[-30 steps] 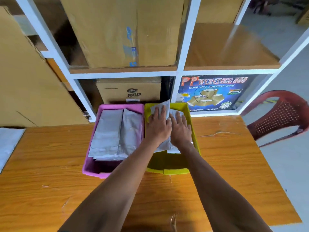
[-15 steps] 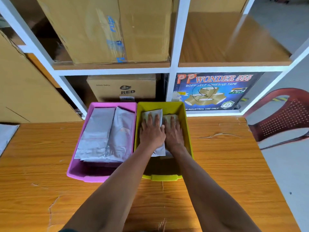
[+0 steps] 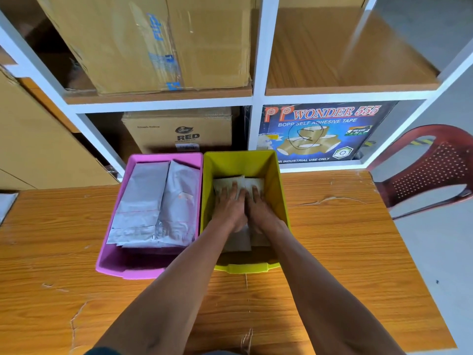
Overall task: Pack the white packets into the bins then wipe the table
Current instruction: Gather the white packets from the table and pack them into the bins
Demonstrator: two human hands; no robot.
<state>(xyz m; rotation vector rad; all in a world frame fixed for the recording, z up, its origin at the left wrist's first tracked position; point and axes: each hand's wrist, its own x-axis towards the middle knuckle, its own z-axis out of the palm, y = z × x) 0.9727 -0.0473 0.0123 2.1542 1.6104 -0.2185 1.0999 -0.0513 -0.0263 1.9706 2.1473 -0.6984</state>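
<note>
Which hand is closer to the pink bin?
Left. The left hand presses packets in the yellow bin on the side beside the pink bin. The right hand lies on its far side.

We are reaching both bare forearms forward and slightly inward, so that our wrists are nearly meeting. Our left hand (image 3: 230, 208) is lying palm down with its fingers straight and spread a little, and our right hand (image 3: 261, 210) is lying flat just beside it, the two hands touching along their inner edges.
</note>
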